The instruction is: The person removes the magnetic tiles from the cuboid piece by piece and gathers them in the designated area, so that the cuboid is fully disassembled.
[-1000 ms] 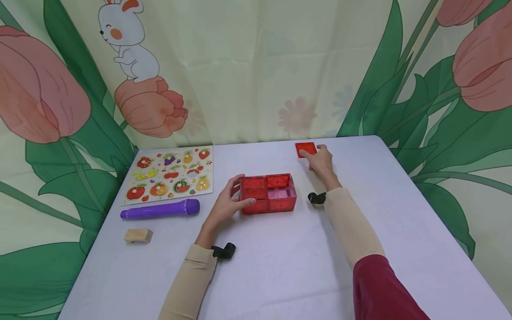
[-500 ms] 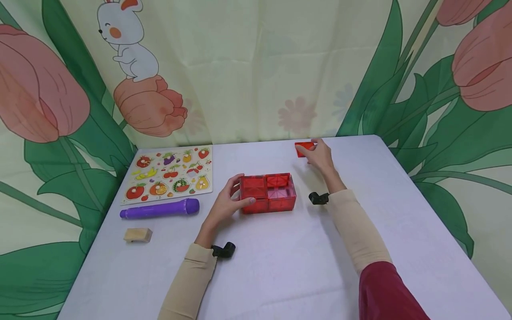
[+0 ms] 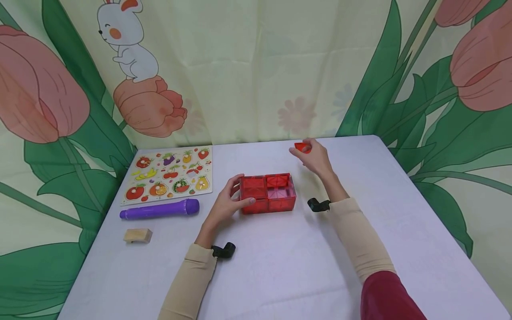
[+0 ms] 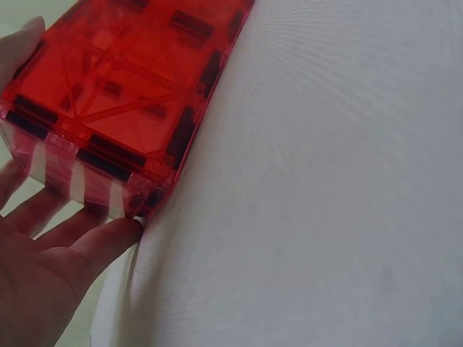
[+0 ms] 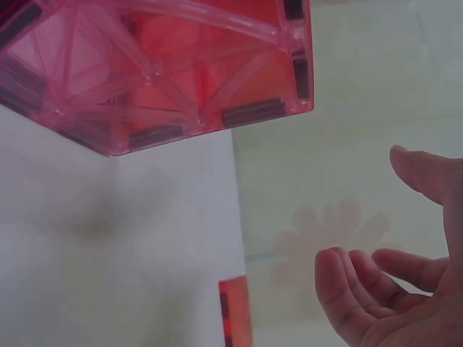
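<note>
A box built of red translucent magnetic tiles (image 3: 254, 206) stands mid-table, one top square paler than the others. My left hand (image 3: 227, 202) grips its left end, thumb along the front and fingers around the far side. In the left wrist view, several fingers (image 4: 54, 224) press the end wall of the tile box (image 4: 119, 79). Near the table's back edge lies a single red magnetic tile (image 3: 301, 146), partly hidden by my right hand (image 3: 318, 158). The right wrist view shows my right hand (image 5: 394, 282) loosely curved, nothing between thumb and fingers, apart from the loose tile (image 5: 236, 312).
At the table's left lie a fruit puzzle board (image 3: 168, 174), a purple tube-shaped microphone (image 3: 160, 210) and a small wooden block (image 3: 138, 235). A printed curtain (image 3: 248, 80) hangs just behind the table's back edge (image 3: 256, 143).
My right hand has shifted slightly left and its thumb has come off the loose tile, which stays at the back edge. My left hand and the tile box have not moved.
</note>
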`<control>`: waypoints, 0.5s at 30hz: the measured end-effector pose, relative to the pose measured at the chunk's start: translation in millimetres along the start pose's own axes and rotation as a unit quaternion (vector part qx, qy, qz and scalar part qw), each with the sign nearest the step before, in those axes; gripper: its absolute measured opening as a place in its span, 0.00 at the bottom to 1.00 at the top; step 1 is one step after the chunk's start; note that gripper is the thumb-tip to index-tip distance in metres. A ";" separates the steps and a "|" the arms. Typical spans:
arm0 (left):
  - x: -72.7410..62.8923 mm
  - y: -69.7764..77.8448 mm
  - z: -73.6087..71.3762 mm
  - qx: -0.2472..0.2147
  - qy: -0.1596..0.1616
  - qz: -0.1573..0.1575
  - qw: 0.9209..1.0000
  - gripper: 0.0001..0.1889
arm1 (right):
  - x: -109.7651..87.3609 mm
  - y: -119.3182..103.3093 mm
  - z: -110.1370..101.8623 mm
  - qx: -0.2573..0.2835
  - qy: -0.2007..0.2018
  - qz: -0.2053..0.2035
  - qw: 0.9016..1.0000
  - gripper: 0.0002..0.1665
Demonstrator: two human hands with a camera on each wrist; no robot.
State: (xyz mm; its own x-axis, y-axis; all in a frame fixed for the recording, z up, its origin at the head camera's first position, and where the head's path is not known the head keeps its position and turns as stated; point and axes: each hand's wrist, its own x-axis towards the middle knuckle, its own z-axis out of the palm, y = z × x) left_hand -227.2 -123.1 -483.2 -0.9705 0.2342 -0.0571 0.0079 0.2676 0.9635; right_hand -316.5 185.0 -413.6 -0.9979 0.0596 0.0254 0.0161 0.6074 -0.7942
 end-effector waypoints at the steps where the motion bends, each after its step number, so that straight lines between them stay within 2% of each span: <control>1: -0.2 0.0 0.1 0.001 0.001 -0.001 1.000 0.46 | -2.1 -0.7 0.2 0.002 -0.001 -0.003 1.000 0.47; 15: 0.4 -0.9 0.2 -0.006 0.000 -0.001 1.000 0.45 | -35.1 -12.2 3.7 -0.021 -0.027 -0.042 0.999 0.41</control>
State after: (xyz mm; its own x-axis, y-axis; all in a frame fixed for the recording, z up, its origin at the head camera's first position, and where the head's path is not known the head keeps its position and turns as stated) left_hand -227.6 -123.0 -484.2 -0.9705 0.2339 -0.0588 0.0035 0.2576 0.9662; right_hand -281.9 172.6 -407.1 -0.9977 -0.0353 0.0576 -0.0668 0.6415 -0.7642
